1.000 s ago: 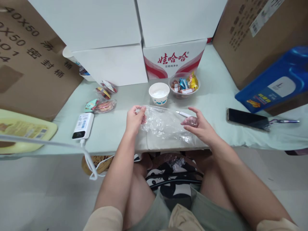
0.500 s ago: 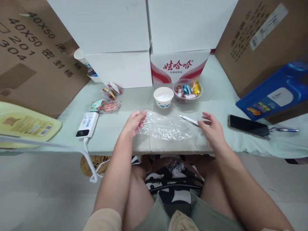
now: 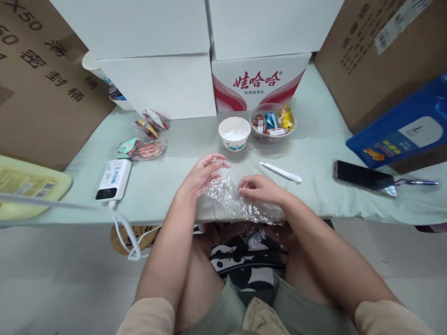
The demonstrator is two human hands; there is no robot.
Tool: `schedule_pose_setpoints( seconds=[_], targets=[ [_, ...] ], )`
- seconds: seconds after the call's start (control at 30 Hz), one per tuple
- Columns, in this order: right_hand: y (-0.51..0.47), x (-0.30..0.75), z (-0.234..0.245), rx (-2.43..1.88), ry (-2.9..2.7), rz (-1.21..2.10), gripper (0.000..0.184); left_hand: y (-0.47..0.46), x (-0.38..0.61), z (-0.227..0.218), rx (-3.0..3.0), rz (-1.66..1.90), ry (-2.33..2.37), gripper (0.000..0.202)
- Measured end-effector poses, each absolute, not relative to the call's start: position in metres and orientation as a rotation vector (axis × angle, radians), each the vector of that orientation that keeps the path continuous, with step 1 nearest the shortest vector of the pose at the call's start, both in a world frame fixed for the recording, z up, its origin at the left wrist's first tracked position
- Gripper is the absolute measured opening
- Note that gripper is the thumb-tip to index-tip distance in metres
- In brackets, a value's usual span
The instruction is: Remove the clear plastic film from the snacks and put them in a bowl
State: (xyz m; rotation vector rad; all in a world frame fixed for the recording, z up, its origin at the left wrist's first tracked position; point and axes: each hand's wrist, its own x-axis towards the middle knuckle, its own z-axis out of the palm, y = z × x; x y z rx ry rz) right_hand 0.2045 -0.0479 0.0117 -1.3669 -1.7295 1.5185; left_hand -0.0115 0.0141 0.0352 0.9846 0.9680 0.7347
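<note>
Crinkled clear plastic wrap (image 3: 226, 190) stretches across the front of the table and over its edge. My left hand (image 3: 204, 176) grips its upper left end with bent fingers. Curled around the middle of the wrap is my right hand (image 3: 260, 188), its fingertips pinched together. A white pen-shaped cutter (image 3: 280, 172) lies on the cloth just beyond the right hand. Behind the hands stand a white paper cup (image 3: 234, 134) with a blue pattern and a clear plastic bowl (image 3: 256, 136) of wrapped snacks.
Snack packets (image 3: 150, 149) and a white power bank (image 3: 114, 179) with a cable lie left. On the right are a phone (image 3: 365, 177), a pen (image 3: 417, 182) and a blue bottle (image 3: 398, 128). White boxes (image 3: 157, 88) and brown cartons (image 3: 349, 51) border the table.
My right hand has moved left, away from the white cutter, and closed on the plastic wrap. The wrap is now bunched and pulled nearer the table edge. The view has shifted slightly.
</note>
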Motion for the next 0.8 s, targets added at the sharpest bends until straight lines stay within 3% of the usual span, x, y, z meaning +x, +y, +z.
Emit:
schedule_pose_setpoints(
  seconds=[0.1, 0.23, 0.37, 0.57, 0.8],
  targets=[
    [-0.054, 0.199, 0.012, -1.350, -1.497, 1.643, 0.027, 0.019, -0.014, 0.029, 0.878, 0.857, 1.086, 0.048],
    [-0.063, 0.200, 0.013, -1.351, -1.252, 1.469, 0.034, 0.013, -0.002, 0.021, 0.772, 1.047, 1.374, 0.049],
    [-0.066, 0.198, 0.007, -1.351, -1.109, 1.241, 0.034, -0.011, 0.017, 0.022, 0.661, 0.621, 0.994, 0.067],
    [-0.071, 0.198, 0.003, -1.316, -1.105, 1.391, 0.042, -0.019, 0.030, 0.024, 0.909, 0.781, 0.993, 0.024],
    [-0.066, 0.204, 0.003, -1.401, -0.858, 1.388, 0.052, -0.007, 0.021, 0.018, 1.066, 0.854, 1.189, 0.025]
  ],
)
